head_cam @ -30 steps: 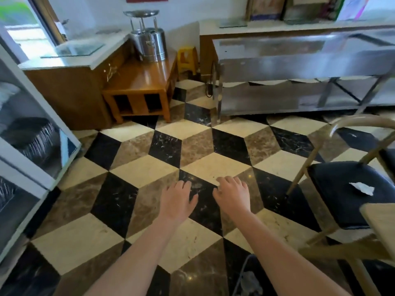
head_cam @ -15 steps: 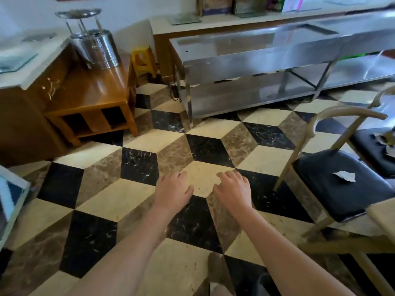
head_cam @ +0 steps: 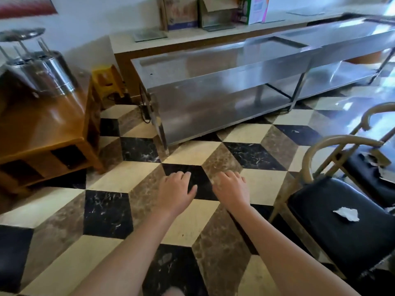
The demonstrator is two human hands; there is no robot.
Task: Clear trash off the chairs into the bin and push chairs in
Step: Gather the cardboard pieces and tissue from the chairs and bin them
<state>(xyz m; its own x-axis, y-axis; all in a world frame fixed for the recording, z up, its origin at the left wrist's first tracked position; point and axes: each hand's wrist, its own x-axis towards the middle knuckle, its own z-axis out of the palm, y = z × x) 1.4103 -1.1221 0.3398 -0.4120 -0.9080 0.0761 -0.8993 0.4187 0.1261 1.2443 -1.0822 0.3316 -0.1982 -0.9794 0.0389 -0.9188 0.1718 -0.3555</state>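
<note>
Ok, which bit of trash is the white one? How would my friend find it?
Look right of the steel counter to the two black-seated chairs. On the nearer chair, closest to the right hand, lies a small crumpled white paper. The scraps on the farther chair look brownish, not white.

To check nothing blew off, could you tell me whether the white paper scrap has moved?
No: the paper scrap keeps its spot on the black chair seat.

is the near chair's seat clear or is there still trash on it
Not clear: a crumpled white paper scrap lies on the near chair's black seat. Both hands are empty, away from it.
</note>
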